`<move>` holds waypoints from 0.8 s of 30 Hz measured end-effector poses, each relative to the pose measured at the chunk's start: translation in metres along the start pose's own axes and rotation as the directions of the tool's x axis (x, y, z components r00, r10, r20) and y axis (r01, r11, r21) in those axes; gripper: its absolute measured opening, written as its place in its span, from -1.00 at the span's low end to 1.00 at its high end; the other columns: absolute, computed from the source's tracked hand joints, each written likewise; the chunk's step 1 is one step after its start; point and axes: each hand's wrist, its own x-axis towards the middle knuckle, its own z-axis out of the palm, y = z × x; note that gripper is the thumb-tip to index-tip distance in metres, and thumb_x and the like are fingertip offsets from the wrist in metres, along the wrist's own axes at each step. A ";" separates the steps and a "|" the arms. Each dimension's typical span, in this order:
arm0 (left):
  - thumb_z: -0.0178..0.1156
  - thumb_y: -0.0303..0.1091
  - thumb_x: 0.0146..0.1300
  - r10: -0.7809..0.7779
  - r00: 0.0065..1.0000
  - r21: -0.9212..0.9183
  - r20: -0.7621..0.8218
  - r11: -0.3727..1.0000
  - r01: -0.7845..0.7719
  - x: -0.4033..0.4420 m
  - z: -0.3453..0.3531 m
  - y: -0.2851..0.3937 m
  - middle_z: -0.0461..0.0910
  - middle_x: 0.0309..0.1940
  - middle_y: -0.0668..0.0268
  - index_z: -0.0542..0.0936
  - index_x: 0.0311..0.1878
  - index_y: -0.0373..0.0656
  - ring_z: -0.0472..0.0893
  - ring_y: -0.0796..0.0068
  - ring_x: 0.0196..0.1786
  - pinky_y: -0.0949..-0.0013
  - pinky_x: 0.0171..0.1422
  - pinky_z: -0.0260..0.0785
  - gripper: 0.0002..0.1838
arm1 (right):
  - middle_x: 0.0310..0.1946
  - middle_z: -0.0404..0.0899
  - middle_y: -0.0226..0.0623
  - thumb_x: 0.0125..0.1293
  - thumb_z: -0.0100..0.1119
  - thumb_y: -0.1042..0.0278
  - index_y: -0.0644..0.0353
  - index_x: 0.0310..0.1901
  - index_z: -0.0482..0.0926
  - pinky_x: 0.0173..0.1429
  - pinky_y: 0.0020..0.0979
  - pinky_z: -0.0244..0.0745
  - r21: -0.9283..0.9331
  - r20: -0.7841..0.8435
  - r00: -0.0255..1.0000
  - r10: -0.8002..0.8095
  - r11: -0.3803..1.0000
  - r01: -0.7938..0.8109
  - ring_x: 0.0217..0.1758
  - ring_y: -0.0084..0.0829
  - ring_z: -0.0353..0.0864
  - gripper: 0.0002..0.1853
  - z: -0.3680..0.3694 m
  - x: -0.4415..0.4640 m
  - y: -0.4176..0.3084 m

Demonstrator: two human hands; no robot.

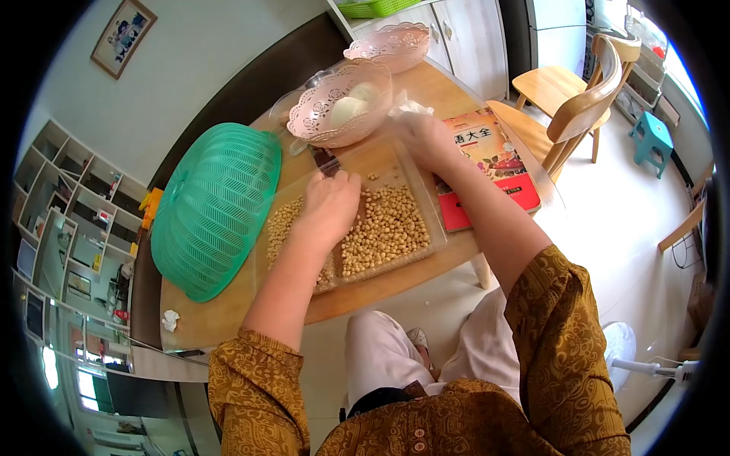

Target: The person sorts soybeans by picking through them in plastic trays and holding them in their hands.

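Observation:
A clear, shallow plastic tray (435,228) holds many small, round, tan beans (385,232), parted into two groups. My left hand (332,201) is over the middle of the tray with its fingers curled down; what they hold, if anything, is hidden. Just past its fingertips lies a dark narrow object (325,159) of a kind I cannot make out. At the tray's far right corner my right hand (426,140) is slightly blurred, its fingers drawn together, and their contents are hidden. A crumpled white tissue (411,105) is right behind it.
A green mesh food cover (209,213) stands left of the tray. Pink lace-edged baskets (334,129) sit behind, the nearer with pale rounded items inside. A red book (490,171) lies at right by wooden chairs (585,106). Another white scrap (170,320) lies near the table's left edge.

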 end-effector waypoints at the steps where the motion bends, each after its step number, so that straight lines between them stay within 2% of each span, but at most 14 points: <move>1: -0.06 -0.56 0.15 0.000 1.000 0.001 0.001 1.000 0.000 0.000 0.001 0.002 0.52 -0.24 0.10 0.48 -0.24 -0.22 0.51 0.14 -0.16 0.17 -0.05 0.32 -0.85 | -0.39 0.62 -0.11 0.23 0.02 0.21 0.11 -0.30 0.61 -0.17 -0.14 0.48 0.014 0.003 1.000 0.001 1.000 -0.002 -0.28 -0.09 0.60 -0.78 0.000 0.000 0.000; 4: -0.05 -0.57 0.14 -0.042 0.999 -0.029 -0.007 0.999 0.042 0.000 -0.007 0.008 0.52 -0.27 0.11 0.48 -0.22 -0.24 0.51 0.14 -0.13 0.18 -0.01 0.30 -0.84 | -0.39 0.62 -0.12 0.23 0.02 0.21 0.10 -0.31 0.61 -0.17 -0.14 0.48 -0.005 -0.006 1.000 0.005 1.000 -0.005 -0.29 -0.09 0.60 -0.79 0.002 0.002 0.000; 5: -0.05 -0.58 0.13 -0.140 0.990 -0.375 0.020 0.917 0.137 0.000 -0.015 0.006 0.51 -0.27 0.11 0.47 -0.22 -0.25 0.51 0.15 -0.10 0.17 0.02 0.28 -0.84 | -0.39 0.62 -0.12 0.23 0.02 0.21 0.10 -0.31 0.61 -0.17 -0.14 0.48 -0.007 -0.011 1.000 0.009 1.000 -0.009 -0.29 -0.09 0.60 -0.79 0.002 0.002 0.001; 6: -0.05 -0.59 0.13 -0.218 0.972 -0.669 0.084 0.711 0.217 -0.001 -0.020 0.005 0.51 -0.27 0.10 0.46 -0.22 -0.27 0.50 0.16 -0.08 0.16 0.04 0.26 -0.84 | -0.40 0.62 -0.12 0.23 0.02 0.21 0.10 -0.31 0.61 -0.17 -0.14 0.48 -0.011 -0.011 1.000 0.011 1.000 -0.011 -0.29 -0.09 0.60 -0.79 0.002 0.002 0.000; 7: -0.05 -0.59 0.13 -0.211 0.974 -0.668 0.087 0.712 0.214 -0.002 -0.019 0.003 0.51 -0.27 0.10 0.46 -0.22 -0.27 0.50 0.16 -0.08 0.16 0.04 0.26 -0.84 | -0.40 0.62 -0.13 0.22 0.02 0.20 0.10 -0.31 0.61 -0.17 -0.14 0.48 -0.015 -0.008 1.000 0.013 1.000 -0.013 -0.29 -0.09 0.60 -0.79 0.001 0.000 -0.001; 9: -0.06 -0.58 0.14 -0.171 0.966 -0.187 -0.195 0.973 0.134 -0.005 -0.016 -0.001 0.51 -0.26 0.11 0.47 -0.24 -0.27 0.51 0.16 -0.07 0.18 0.07 0.26 -0.85 | -0.40 0.62 -0.13 0.22 0.02 0.20 0.09 -0.30 0.61 -0.17 -0.14 0.48 -0.029 -0.005 1.000 0.024 0.999 -0.024 -0.29 -0.09 0.60 -0.78 0.003 0.000 -0.001; 10: -0.06 -0.58 0.14 -0.175 0.965 -0.189 -0.196 0.972 0.138 -0.004 -0.011 -0.001 0.51 -0.26 0.11 0.47 -0.24 -0.27 0.51 0.16 -0.07 0.18 0.07 0.26 -0.85 | -0.40 0.62 -0.13 0.22 0.01 0.20 0.09 -0.30 0.61 -0.17 -0.14 0.48 -0.041 -0.002 1.000 0.029 0.999 -0.029 -0.29 -0.09 0.61 -0.78 0.003 0.001 -0.002; 12: -0.05 -0.57 0.15 -0.080 0.992 0.050 -0.101 0.995 0.085 0.000 0.002 -0.001 0.51 -0.26 0.11 0.50 -0.22 -0.22 0.52 0.14 -0.11 0.20 0.08 0.25 -0.83 | -0.40 0.62 -0.13 0.22 0.01 0.19 0.08 -0.30 0.61 -0.17 -0.14 0.48 -0.042 0.002 1.000 0.025 0.999 -0.025 -0.29 -0.09 0.61 -0.78 0.002 0.002 -0.002; 16: -0.03 -0.57 0.14 -0.067 0.997 -0.032 -0.044 0.997 0.065 0.000 0.000 0.011 0.52 -0.25 0.12 0.51 -0.22 -0.23 0.53 0.12 -0.11 0.20 0.06 0.29 -0.82 | -0.39 0.63 -0.13 0.23 0.01 0.18 0.08 -0.29 0.62 -0.16 -0.14 0.49 -0.036 -0.009 1.000 0.007 0.999 -0.007 -0.28 -0.10 0.61 -0.77 0.002 0.000 0.000; 18: -0.03 -0.58 0.12 -0.116 0.981 -0.374 0.156 0.912 0.168 -0.002 -0.017 0.010 0.52 -0.24 0.10 0.50 -0.21 -0.29 0.53 0.12 -0.10 0.16 0.01 0.33 -0.82 | -0.39 0.63 -0.14 0.23 0.01 0.18 0.08 -0.28 0.62 -0.15 -0.15 0.49 -0.049 0.006 1.000 0.012 0.999 -0.012 -0.28 -0.10 0.61 -0.77 0.001 0.002 0.000; 19: -0.03 -0.58 0.12 -0.115 0.981 -0.373 0.156 0.913 0.166 -0.002 -0.016 0.009 0.52 -0.24 0.10 0.50 -0.21 -0.29 0.53 0.12 -0.10 0.16 0.01 0.33 -0.82 | -0.38 0.63 -0.14 0.23 0.01 0.18 0.08 -0.28 0.62 -0.15 -0.15 0.49 -0.064 0.024 1.000 0.020 0.998 -0.018 -0.27 -0.11 0.61 -0.77 0.001 0.002 0.000; 21: -0.04 -0.57 0.12 -0.134 0.982 -0.274 -0.131 0.957 0.094 -0.003 -0.011 0.008 0.52 -0.23 0.07 0.50 -0.21 -0.33 0.54 0.09 -0.10 0.14 -0.02 0.36 -0.82 | -0.38 0.63 -0.14 0.23 0.01 0.18 0.08 -0.28 0.62 -0.15 -0.15 0.49 -0.057 0.006 1.000 0.009 0.998 -0.008 -0.27 -0.11 0.61 -0.77 0.000 0.000 -0.001; 22: -0.04 -0.57 0.12 -0.136 0.982 -0.278 -0.129 0.956 0.095 -0.001 -0.009 0.009 0.52 -0.23 0.07 0.50 -0.21 -0.33 0.54 0.09 -0.10 0.14 -0.02 0.36 -0.82 | -0.38 0.63 -0.14 0.23 0.01 0.18 0.08 -0.28 0.62 -0.14 -0.16 0.49 -0.050 -0.007 1.000 -0.006 0.999 0.005 -0.26 -0.11 0.61 -0.77 0.000 -0.001 -0.001; 24: -0.04 -0.58 0.12 -0.125 0.985 -0.045 0.120 0.990 0.131 0.007 -0.005 0.009 0.51 -0.23 0.03 0.49 -0.20 -0.33 0.54 0.03 -0.13 0.11 0.01 0.35 -0.81 | -0.38 0.63 -0.14 0.23 0.01 0.19 0.08 -0.28 0.62 -0.14 -0.16 0.49 -0.047 -0.001 1.000 0.001 0.999 -0.001 -0.26 -0.11 0.61 -0.77 0.002 0.000 -0.001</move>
